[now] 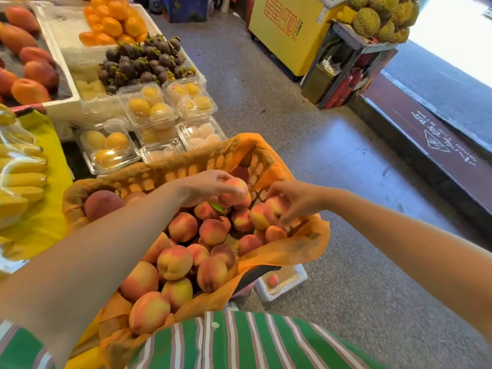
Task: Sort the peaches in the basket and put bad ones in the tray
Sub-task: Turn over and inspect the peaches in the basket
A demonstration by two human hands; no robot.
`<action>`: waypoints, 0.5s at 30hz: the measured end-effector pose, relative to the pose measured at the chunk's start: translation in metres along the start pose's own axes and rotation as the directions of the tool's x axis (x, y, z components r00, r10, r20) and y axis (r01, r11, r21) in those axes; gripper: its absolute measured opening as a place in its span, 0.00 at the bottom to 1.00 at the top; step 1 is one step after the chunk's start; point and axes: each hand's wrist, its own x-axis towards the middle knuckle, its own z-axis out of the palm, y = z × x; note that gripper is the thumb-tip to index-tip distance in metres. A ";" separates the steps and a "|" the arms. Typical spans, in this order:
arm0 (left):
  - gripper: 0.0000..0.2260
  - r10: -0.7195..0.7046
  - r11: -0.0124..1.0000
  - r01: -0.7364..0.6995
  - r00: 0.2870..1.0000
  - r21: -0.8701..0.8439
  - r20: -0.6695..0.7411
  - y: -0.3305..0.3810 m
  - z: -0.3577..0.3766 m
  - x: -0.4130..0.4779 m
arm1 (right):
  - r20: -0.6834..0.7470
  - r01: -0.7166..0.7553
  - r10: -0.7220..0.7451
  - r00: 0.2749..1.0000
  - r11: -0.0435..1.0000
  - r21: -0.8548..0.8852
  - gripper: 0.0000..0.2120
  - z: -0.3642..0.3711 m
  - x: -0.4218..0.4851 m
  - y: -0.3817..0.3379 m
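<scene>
Shirt [239,342]: green with stripes, at 6 o'clock, nearest us.
Peaches [174,262]: we see them piled loose in the basket, red-yellow, from 6 o'clock up to the centre.
Basket [183,170]: orange lattice wall with an orange liner, right in front of us.
Tray [300,275]: white, on the floor at 4 o'clock of the basket and partly under its edge; one lone peach [273,280] lies in it.
Left hand [202,187]: the arm runs in from 8 o'clock, palm down; the fingers curl over a top peach [234,191] at the pile's far end.
Right hand [295,198]: the arm comes from 4 o'clock; the fingertips and thumb pinch a side peach [275,210] by the right wall.
Clear boxes [147,105]: yellow fruit, 11 o'clock.
Durians [378,17]: stacked, 1 o'clock, farthest.
</scene>
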 end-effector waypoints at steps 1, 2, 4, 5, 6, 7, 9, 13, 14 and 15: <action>0.25 -0.012 1.000 0.012 1.000 0.015 -0.015 -0.001 0.002 0.004 | 0.037 0.025 -0.019 0.999 0.987 -0.156 0.33 0.005 0.003 -0.002; 0.24 -0.019 0.999 0.020 0.999 0.032 -0.030 -0.002 0.003 0.007 | 0.074 0.059 -0.040 0.996 0.955 -0.292 0.33 0.011 0.008 -0.002; 0.23 -0.009 0.998 0.012 0.998 0.054 -0.059 -0.003 0.005 0.013 | 0.107 0.138 -0.096 0.990 0.837 -0.530 0.29 0.021 0.013 -0.004; 0.23 0.008 0.998 -0.003 0.997 0.066 -0.076 -0.004 0.006 0.016 | 0.098 0.165 -0.133 0.986 0.756 -0.634 0.26 0.024 0.014 -0.006; 0.23 0.031 0.996 -0.023 0.995 0.081 -0.097 -0.004 0.007 0.018 | 0.090 0.176 -0.161 0.983 0.674 -0.717 0.23 0.027 0.016 -0.007; 0.23 0.059 0.993 -0.045 0.990 0.108 -0.126 -0.005 0.007 0.021 | 0.080 0.177 -0.183 0.980 0.610 -0.773 0.20 0.030 0.016 -0.009; 0.25 0.120 0.975 -0.077 0.972 0.209 -0.200 -0.008 0.007 0.029 | 0.078 0.173 -0.190 0.979 0.553 -0.815 0.20 0.032 0.018 -0.007; 0.27 0.133 0.966 -0.066 0.957 0.250 -0.259 -0.004 0.012 0.040 | -0.062 0.211 -0.298 0.953 0.794 -0.570 0.25 0.021 0.017 0.000; 0.25 0.115 0.973 -0.060 0.963 0.222 -0.245 -0.001 0.013 0.041 | -0.169 0.227 -0.320 0.932 0.881 -0.415 0.24 0.017 0.017 0.001; 0.22 0.091 0.980 -0.047 0.970 0.193 -0.226 0.001 0.014 0.042 | -0.283 0.239 -0.309 0.908 0.937 -0.255 0.24 0.013 0.017 0.002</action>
